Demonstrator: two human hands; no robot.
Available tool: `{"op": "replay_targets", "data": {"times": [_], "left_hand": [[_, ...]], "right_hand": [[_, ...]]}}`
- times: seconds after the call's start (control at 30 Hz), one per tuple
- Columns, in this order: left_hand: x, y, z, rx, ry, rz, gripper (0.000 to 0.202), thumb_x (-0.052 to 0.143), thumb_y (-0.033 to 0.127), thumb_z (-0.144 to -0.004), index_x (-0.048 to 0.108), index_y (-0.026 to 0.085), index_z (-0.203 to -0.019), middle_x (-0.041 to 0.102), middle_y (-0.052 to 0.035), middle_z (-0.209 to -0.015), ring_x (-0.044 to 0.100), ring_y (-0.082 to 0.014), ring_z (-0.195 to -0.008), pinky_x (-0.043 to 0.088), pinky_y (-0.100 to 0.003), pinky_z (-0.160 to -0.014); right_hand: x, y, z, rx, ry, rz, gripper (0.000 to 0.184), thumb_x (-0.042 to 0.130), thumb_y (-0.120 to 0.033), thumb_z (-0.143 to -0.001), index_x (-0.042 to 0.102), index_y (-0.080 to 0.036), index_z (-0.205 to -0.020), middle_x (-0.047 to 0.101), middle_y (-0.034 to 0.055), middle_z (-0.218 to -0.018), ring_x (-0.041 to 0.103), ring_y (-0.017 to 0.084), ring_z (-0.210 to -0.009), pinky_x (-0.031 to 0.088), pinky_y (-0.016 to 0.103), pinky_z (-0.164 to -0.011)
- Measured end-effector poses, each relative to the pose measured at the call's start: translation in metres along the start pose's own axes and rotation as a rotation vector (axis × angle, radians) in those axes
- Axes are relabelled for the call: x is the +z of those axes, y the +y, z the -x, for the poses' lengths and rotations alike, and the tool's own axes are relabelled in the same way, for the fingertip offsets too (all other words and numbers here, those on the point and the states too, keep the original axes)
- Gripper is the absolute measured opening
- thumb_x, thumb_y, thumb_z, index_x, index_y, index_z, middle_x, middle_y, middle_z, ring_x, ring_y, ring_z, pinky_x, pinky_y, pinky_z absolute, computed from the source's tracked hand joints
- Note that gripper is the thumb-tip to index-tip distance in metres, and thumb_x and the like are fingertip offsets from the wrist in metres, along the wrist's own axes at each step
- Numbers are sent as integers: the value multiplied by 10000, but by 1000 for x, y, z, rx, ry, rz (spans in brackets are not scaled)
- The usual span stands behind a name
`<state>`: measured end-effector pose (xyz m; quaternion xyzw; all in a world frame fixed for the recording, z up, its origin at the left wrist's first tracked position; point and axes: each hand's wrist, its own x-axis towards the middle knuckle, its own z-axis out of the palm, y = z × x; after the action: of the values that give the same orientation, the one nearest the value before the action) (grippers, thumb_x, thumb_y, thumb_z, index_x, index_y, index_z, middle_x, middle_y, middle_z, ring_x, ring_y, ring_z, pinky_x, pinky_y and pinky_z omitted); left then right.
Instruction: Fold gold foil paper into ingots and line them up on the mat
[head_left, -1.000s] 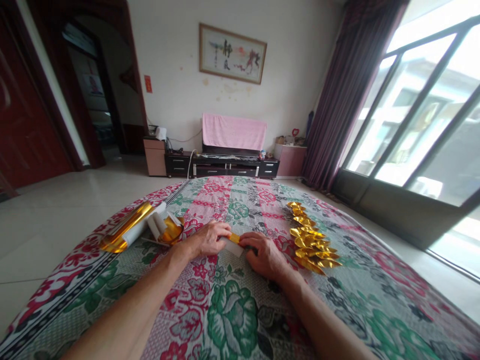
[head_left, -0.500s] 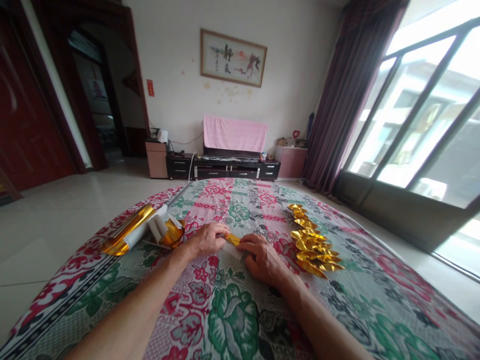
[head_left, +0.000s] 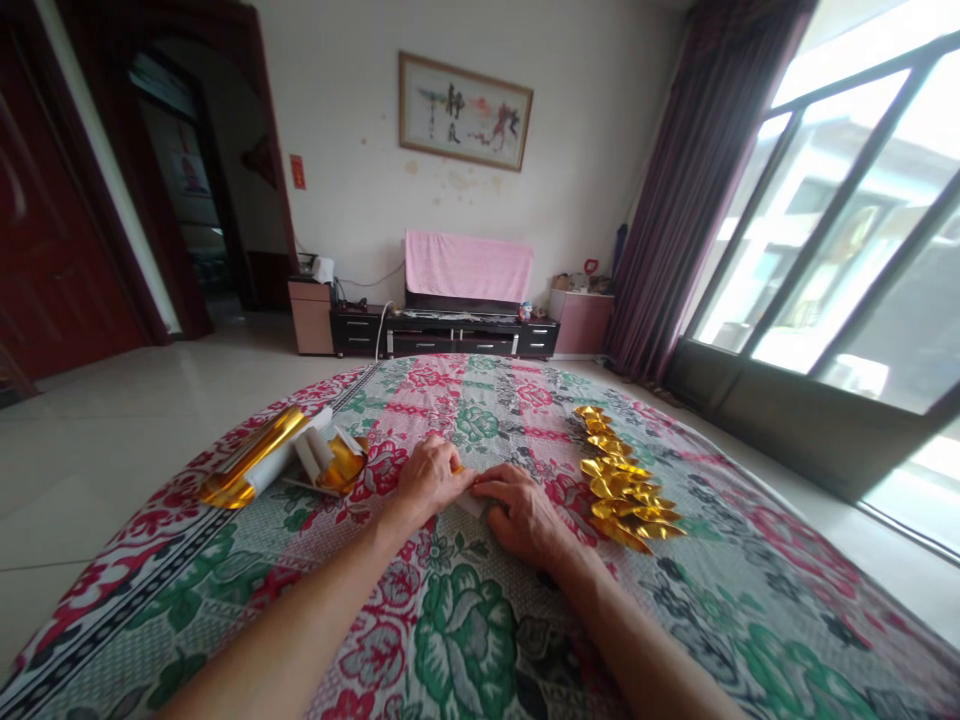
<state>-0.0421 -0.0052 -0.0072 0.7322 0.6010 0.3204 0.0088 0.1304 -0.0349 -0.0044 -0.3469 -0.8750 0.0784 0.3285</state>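
Both hands meet at the middle of a table covered with a flowered cloth (head_left: 465,640). My left hand (head_left: 429,477) and my right hand (head_left: 523,515) are closed, pressing a small folded piece of gold and white paper (head_left: 471,500) down on the cloth between them. Most of that paper is hidden under the fingers. To the right of my right hand lies a row of several folded gold paper pieces (head_left: 621,480).
At the left of the table lie rolled gold and white foil sheets (head_left: 283,455). Beyond the table there is a tiled floor, a low dark cabinet with a pink cloth (head_left: 469,265), a doorway at the left and large windows at the right.
My left hand has moved right and over the paper, so that less of its gold side shows. My right hand has stayed in place.
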Motion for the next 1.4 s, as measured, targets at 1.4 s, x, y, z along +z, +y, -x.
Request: {"op": "replay_targets", "data": {"times": [1.4], "left_hand": [[-16,-4,7,522,-242,-15,316,356,101,-827,644,196,-914,620,-38,-987,532,-147,-883,394,-277,-867]], "right_hand": [[-10,-5,1,63,35,69,265,430,-52,-660,641,-203,-710,643,-6,-674,567,121,-674,402,236,-729]]}}
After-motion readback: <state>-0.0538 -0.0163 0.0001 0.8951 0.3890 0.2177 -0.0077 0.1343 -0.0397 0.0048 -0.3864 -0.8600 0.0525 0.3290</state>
